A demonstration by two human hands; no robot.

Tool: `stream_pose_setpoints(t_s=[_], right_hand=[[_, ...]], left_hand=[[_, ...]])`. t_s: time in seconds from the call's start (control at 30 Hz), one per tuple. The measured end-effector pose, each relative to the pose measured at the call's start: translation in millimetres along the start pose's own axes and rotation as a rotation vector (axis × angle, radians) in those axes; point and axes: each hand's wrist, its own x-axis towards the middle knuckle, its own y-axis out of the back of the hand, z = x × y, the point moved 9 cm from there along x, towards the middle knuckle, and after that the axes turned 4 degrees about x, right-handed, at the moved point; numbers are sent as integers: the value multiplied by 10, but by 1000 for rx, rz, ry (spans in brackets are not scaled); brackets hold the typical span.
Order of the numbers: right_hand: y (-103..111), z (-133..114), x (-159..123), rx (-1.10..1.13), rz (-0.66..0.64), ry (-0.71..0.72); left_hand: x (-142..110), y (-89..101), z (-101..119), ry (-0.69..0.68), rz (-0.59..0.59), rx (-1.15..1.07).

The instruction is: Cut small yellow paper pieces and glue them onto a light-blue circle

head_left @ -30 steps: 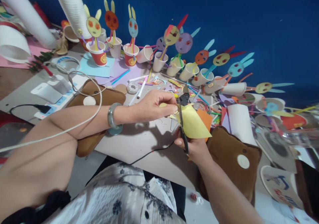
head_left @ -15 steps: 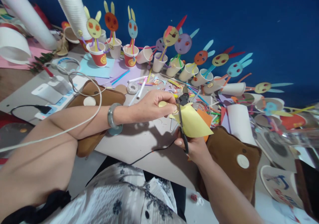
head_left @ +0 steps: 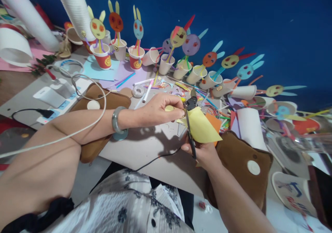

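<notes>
My left hand [head_left: 164, 110], with a bangle at its wrist, pinches yellow paper [head_left: 203, 127] near its left edge. A small round yellow piece [head_left: 169, 108] shows between its thumb and fingers. My right hand [head_left: 203, 153] is closed on the black handles of a pair of scissors [head_left: 191, 139]. The blades point away from me and lie against the paper beside the left fingertips. The yellow sheet hangs to the right of the blades, above the right hand, and hides part of its fingers. An orange sheet [head_left: 214, 122] shows behind the yellow paper.
Paper cups [head_left: 166, 64] with rabbit-faced paper figures line the blue wall. Scraps, pens and coloured strips [head_left: 160, 85] litter the table behind my hands. Brown cushions [head_left: 243, 167] lie at either side. A white cable [head_left: 105, 103] crosses over my left forearm from a power strip [head_left: 58, 105].
The yellow sheet's free corner has shifted slightly to the right. Both hands stay in nearly the same place, still holding the paper and the scissors.
</notes>
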Motion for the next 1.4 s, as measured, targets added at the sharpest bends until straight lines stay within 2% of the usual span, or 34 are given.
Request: stream_pose_setpoints(t_s=[0.67,0.83,1.03,1.4], right_hand=[[-28,24,3,28,-91,-26],[-4,15,5,40,-56,-38],[68,66,13,-41,-24,-20],[2,-63,22,11,-107,72]], left_hand=[[18,-15,3,-17,-56,52],[15,-18,-3,-15,-60,53],[17,-18,-17,6,-63,73],[10,-26,-35,-12,-75,51]])
